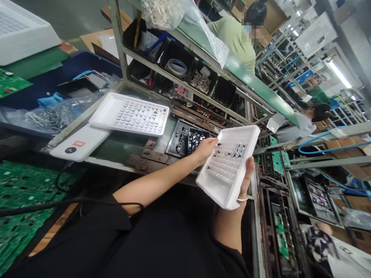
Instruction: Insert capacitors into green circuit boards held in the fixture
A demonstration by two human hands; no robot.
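Note:
A white foam tray [220,189] is held up, tilted, in front of my body. Its rows of pockets carry several small dark and shiny round parts, while many pockets show only white. My left hand [205,150] is closed at the tray's left rim, thumb and fingers at the edge. My right hand [247,175] supports the opposite side, its fingers partly hidden behind the tray. Just beyond my left hand sits a black bin [189,148] of small shiny dark parts. A second white tray [101,112], filled with rows of round metallic parts, lies on the bench to the left.
A white device [78,144] with a red label lies under the second tray's edge. Green circuit boards [26,216] are stacked at lower left. A metal shelf holds parts bins [201,81] and a tape roll [176,67]. A conveyor rail [266,216] runs at right; people work beyond.

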